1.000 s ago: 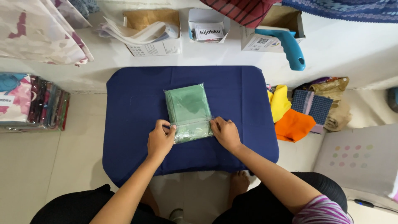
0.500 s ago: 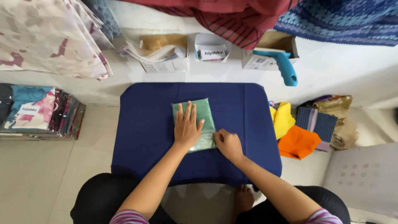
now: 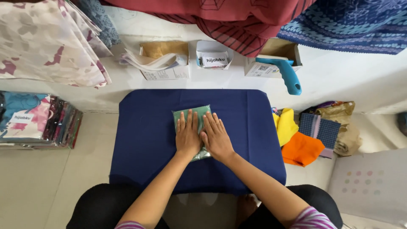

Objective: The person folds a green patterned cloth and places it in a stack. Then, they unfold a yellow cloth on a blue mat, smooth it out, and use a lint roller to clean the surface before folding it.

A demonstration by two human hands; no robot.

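Note:
A green folded cloth in a clear plastic bag point(image 3: 191, 111) lies in the middle of a low table covered with dark blue fabric point(image 3: 144, 135). My left hand point(image 3: 188, 136) lies flat on the packet, fingers spread and pointing away from me. My right hand point(image 3: 217, 138) rests flat beside it on the packet's right half, the two hands touching side by side. Most of the packet is hidden under my palms; only its far edge and a near corner show.
Behind the table stand three small cardboard boxes point(image 3: 165, 59), one holding a blue handheld tool point(image 3: 286, 74). Patterned fabrics point(image 3: 46, 42) hang at the back. A stack of bagged cloths point(image 3: 34, 121) lies left; folded yellow and orange cloths point(image 3: 296, 140) lie right.
My left hand slid from the packet's near edge onto its top. My right hand then moved up from the near corner, so both now press flat on the packet.

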